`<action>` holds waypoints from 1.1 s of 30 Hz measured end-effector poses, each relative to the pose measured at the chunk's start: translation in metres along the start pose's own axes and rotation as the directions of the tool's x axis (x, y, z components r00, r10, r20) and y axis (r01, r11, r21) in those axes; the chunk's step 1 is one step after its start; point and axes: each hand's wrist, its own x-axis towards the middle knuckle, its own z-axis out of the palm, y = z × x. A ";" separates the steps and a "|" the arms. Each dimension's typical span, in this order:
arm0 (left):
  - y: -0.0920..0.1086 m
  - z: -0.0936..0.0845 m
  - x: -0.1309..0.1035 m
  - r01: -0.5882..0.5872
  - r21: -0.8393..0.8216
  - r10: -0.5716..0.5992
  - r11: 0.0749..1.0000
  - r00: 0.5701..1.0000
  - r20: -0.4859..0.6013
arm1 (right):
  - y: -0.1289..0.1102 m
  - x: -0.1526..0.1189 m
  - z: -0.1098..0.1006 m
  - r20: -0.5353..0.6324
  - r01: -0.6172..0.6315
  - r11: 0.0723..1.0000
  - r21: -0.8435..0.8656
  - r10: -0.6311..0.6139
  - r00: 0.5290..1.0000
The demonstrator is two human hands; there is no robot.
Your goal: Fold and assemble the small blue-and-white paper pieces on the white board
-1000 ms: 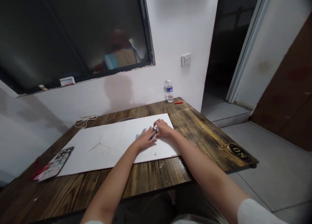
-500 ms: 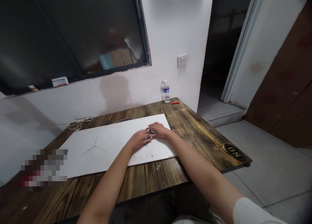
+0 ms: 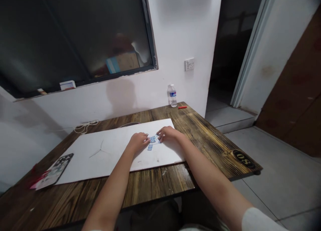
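Small white pieces with blue outlines [image 3: 149, 147] lie loosely grouped on a white board [image 3: 115, 164], between my two hands. My left hand [image 3: 139, 142] rests at the group's left side, fingers stretched toward it and fingertips touching or nearly touching the nearest pieces. On the other side my right hand [image 3: 167, 134] arches low over the board, its fingers bent and apart. A piece or two shows beside its fingertips; some are partly hidden by them. What exactly the pieces are is too small to make out. Thin dark lines [image 3: 100, 149] mark the board to the left.
The board lies on a dark wooden table [image 3: 155, 184]. A patterned phone-like slab [image 3: 56, 170] overlaps its left end. A plastic bottle [image 3: 173, 96] and a red pen-like stick [image 3: 182, 107] are at the back corner. A white cord [image 3: 86, 125] lies by the wall.
My hands were together over the pieces; they have drawn apart to either side, uncovering the pieces on the board. The view has shifted slightly.
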 end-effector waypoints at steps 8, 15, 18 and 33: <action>-0.008 0.009 -0.001 0.003 0.171 0.004 0.985 0.999 -0.041 | -0.005 0.003 0.010 -0.080 0.098 0.992 0.075 -0.092 0.993; -0.012 0.013 0.001 -0.285 -0.040 0.284 0.958 0.958 -0.024 | -0.013 0.000 0.004 -0.032 0.068 0.989 -0.134 -0.073 0.997; -0.014 0.013 0.001 -0.241 -0.005 0.241 0.971 0.971 -0.009 | -0.014 -0.003 0.002 -0.046 0.013 0.981 -0.192 -0.022 0.999; -0.021 0.014 0.000 0.077 0.056 -0.066 0.996 0.983 -0.174 | -0.019 0.002 0.002 0.072 0.129 0.988 -0.079 -0.124 0.990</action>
